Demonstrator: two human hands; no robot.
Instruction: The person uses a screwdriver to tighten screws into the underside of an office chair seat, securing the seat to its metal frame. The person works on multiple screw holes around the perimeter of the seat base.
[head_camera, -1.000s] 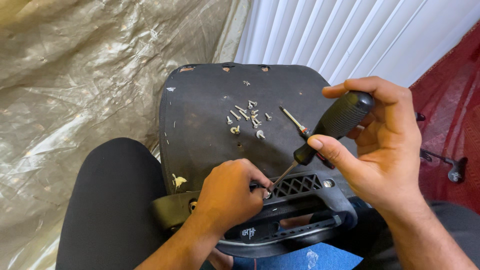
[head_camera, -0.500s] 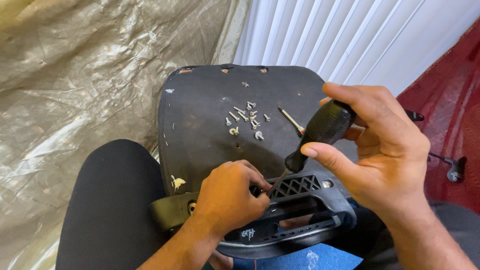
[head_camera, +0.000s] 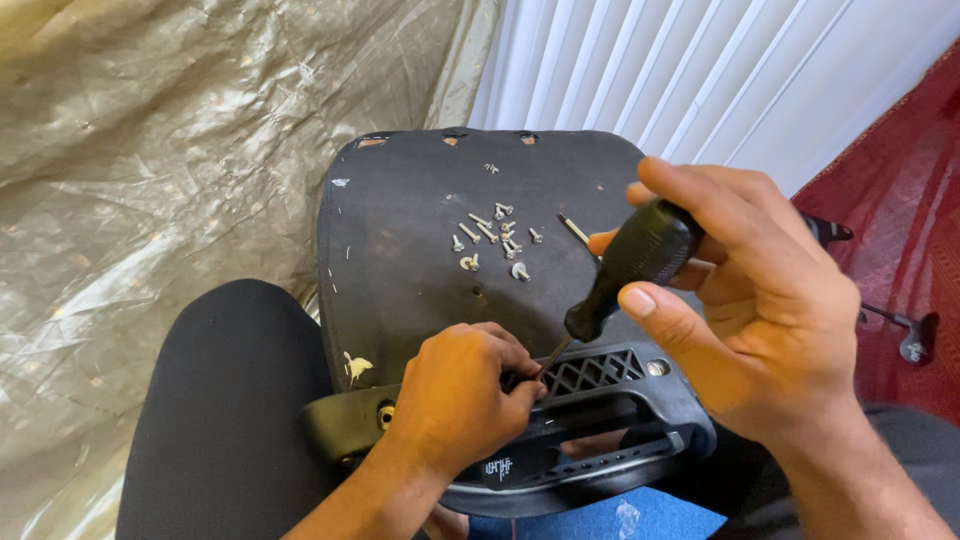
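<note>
Two hands busy: right hand grip wrapped round matte black screwdriver; left hand pinching its thin metal tip.

Left hand: reached in from the lower edge on a bare forearm, back of the hand upward, fingers curled tightly inward with the tips pinched together at its right side. Right hand: entered from the lower right, held higher and larger in view, fingers wrapped in a closed grip, thumb extended along the near side, wrist bent slightly inward toward the left hand.
</note>
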